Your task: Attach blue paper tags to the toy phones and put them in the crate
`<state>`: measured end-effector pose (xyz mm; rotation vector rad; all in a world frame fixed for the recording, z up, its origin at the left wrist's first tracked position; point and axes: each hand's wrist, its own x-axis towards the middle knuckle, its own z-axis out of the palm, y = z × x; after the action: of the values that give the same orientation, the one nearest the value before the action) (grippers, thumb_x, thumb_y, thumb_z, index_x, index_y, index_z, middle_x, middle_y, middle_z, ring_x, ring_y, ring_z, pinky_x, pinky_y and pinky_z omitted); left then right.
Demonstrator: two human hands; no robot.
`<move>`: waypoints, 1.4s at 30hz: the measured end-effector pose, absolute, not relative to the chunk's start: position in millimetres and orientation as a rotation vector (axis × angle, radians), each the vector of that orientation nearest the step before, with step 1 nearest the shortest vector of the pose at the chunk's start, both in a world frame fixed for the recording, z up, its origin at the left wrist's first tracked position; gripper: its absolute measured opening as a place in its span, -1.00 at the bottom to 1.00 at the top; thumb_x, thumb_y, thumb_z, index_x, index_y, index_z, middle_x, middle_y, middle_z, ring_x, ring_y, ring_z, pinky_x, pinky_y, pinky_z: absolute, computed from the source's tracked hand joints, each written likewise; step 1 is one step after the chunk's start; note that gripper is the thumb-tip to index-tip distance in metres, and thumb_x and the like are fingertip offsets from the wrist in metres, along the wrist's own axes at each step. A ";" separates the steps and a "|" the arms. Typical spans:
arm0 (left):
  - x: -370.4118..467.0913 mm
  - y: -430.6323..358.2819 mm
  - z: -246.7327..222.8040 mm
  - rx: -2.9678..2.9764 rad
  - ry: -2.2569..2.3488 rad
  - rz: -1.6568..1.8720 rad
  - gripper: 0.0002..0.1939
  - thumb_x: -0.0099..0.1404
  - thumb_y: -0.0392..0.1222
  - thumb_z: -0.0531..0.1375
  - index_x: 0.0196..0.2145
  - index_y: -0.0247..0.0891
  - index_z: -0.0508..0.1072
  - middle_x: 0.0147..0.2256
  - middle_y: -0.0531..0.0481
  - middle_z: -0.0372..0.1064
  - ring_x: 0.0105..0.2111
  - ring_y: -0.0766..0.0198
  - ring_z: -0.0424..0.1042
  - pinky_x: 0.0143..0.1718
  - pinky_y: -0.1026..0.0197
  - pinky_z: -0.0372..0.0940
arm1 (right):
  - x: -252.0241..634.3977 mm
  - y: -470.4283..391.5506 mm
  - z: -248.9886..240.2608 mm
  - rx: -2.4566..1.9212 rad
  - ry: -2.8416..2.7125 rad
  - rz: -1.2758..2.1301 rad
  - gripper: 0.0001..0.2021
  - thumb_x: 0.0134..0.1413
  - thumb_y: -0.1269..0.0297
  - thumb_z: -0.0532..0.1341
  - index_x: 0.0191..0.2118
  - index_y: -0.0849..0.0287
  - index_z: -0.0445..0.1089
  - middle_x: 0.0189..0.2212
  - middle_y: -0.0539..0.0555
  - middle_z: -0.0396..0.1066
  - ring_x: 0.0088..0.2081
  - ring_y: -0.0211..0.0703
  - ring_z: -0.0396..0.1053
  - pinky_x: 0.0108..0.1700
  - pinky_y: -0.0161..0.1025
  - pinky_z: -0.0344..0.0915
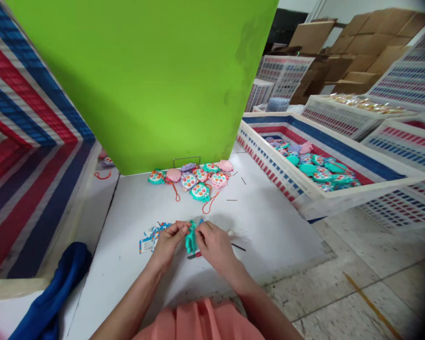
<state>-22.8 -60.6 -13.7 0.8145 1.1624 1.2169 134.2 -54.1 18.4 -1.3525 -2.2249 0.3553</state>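
Note:
A green turtle-shaped pop toy [190, 243] is between my hands, seen nearly edge-on. My left hand [170, 238] is closed, thumb and forefinger pinched at the toy's upper end. Curled against its right side, my right hand [214, 242] is also closed; what its fingertips grip is hidden. A small blue tip [200, 220] shows just above the right fingers. Printed blue and white cards [148, 243] lie in a loose pile beside my left hand. Behind both hands sits a cluster of animal-shaped pop toys [200, 191] in green, pink and purple, some with orange cord loops [209, 204].
A green panel [145, 85] stands at the back of the white table [269, 226]. A wire loop [231, 233] and a dark strip [238, 247] lie right of my hands. At right stands a lined crate [276, 177] of toys [322, 174]; blue cloth [69, 264] lies at left.

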 end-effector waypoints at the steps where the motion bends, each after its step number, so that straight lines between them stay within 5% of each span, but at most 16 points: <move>1: -23.5 -60.8 -13.2 0.831 1.157 1.218 -0.70 0.04 -0.04 0.32 -0.31 -0.29 0.54 -0.38 -0.02 0.44 -0.35 0.29 0.35 -0.23 0.26 0.22 | 133.3 -54.1 17.2 -1.344 -2.217 0.377 -0.84 0.16 0.41 0.05 -0.42 0.13 0.30 -0.46 0.04 0.35 -0.41 -0.19 0.31 -0.40 -0.30 0.07; 9: -27.9 -55.9 -3.4 1.044 1.191 1.143 -0.73 0.03 -0.03 0.30 -0.40 -0.29 0.46 -0.48 0.02 0.37 -0.44 0.30 0.31 -0.34 0.27 0.22 | 131.4 -53.6 12.5 -1.302 -2.096 0.540 -0.84 0.15 0.38 0.05 -0.40 0.14 0.33 -0.47 0.03 0.36 -0.42 -0.21 0.31 -0.38 -0.32 0.12; 15: -36.7 -47.0 18.0 1.662 1.405 1.127 -0.87 0.18 -0.14 0.19 -0.41 -0.22 0.50 -0.39 -0.02 0.29 -0.34 0.23 0.30 -0.29 0.21 0.21 | 131.5 -52.2 15.8 -1.204 -1.873 0.900 -0.79 0.18 0.28 0.05 -0.14 0.11 0.37 -0.44 0.00 0.41 -0.42 -0.22 0.34 -0.38 -0.33 0.19; 19: -34.7 -41.3 35.0 1.931 1.361 1.080 -0.85 0.24 -0.13 0.16 -0.37 -0.20 0.51 -0.35 -0.04 0.30 -0.25 0.19 0.28 -0.21 0.17 0.19 | 128.1 -48.5 16.9 -1.084 -1.675 1.204 -0.83 0.14 0.22 0.10 -0.32 0.14 0.40 -0.60 -0.07 0.33 -0.54 -0.27 0.28 -0.47 -0.36 0.19; 26: -35.0 -45.9 40.2 2.088 1.270 1.007 -0.80 0.31 -0.13 0.10 -0.20 -0.15 0.49 -0.30 -0.06 0.35 -0.22 0.20 0.30 -0.19 0.17 0.21 | 129.7 -38.1 7.7 -1.066 -1.144 1.711 -0.79 -0.06 0.14 0.22 -0.41 0.19 0.31 -0.56 -0.02 0.44 -0.60 -0.29 0.34 -0.58 -0.40 0.19; 33: -27.8 -61.7 34.7 2.496 1.135 0.777 -0.75 0.33 -0.24 0.08 -0.14 0.02 0.49 -0.32 -0.01 0.39 -0.26 0.22 0.24 -0.23 0.16 0.10 | 128.5 -34.7 7.8 -1.101 -0.994 1.698 -0.83 -0.16 0.23 0.28 -0.51 0.21 0.33 -0.65 -0.11 0.31 -0.63 -0.37 0.22 -0.56 -0.41 0.13; 42: -22.0 -69.6 34.9 2.660 1.082 0.657 -0.74 0.36 -0.28 0.02 -0.07 -0.10 0.41 -0.17 -0.03 0.38 -0.14 0.20 0.23 -0.13 0.13 0.12 | 126.6 -35.1 6.8 -1.062 -0.974 1.683 -0.87 -0.15 0.26 0.27 -0.49 0.20 0.38 -0.59 -0.07 0.34 -0.53 -0.33 0.25 -0.47 -0.39 0.13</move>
<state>-22.0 -69.6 34.9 2.6596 1.0821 0.6565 126.6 -35.1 6.8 -1.0616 -0.9744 1.6826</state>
